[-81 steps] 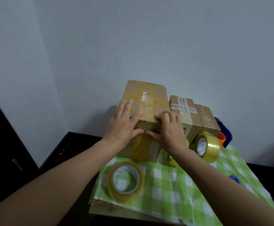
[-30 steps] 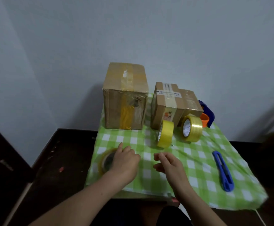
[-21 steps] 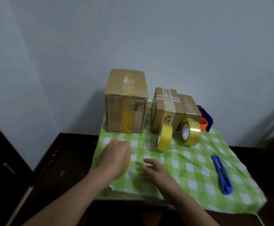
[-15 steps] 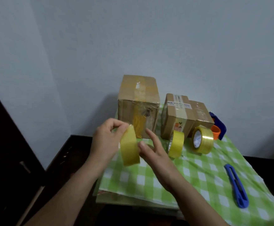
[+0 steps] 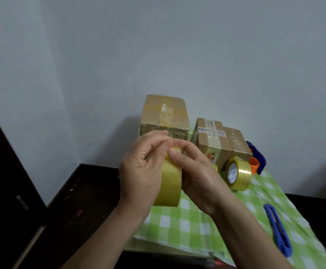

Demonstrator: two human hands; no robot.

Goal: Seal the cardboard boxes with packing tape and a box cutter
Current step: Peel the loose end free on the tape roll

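Note:
I hold a yellowish roll of packing tape (image 5: 169, 184) upright in the air between both hands, above the green checked cloth. My left hand (image 5: 141, 167) grips its left side, thumb and fingers curled over the top edge. My right hand (image 5: 195, 171) wraps the right side, its thumb pressing the roll's top rim. Behind stand a tall taped cardboard box (image 5: 165, 115) and a smaller labelled cardboard box (image 5: 214, 140). A blue box cutter (image 5: 277, 229) lies on the cloth at the right.
A second tape roll (image 5: 237, 174) stands on edge before the smaller box; a third roll is mostly hidden by my right hand. An orange and blue tape dispenser (image 5: 256, 161) sits behind. The green checked cloth (image 5: 195, 228) covers a small table against the white wall; dark furniture lies left.
My hands left the tall box; my left hand picked the flat tape roll off the cloth's left side and raised it. Now both hands hold it, higher and closer to the boxes.

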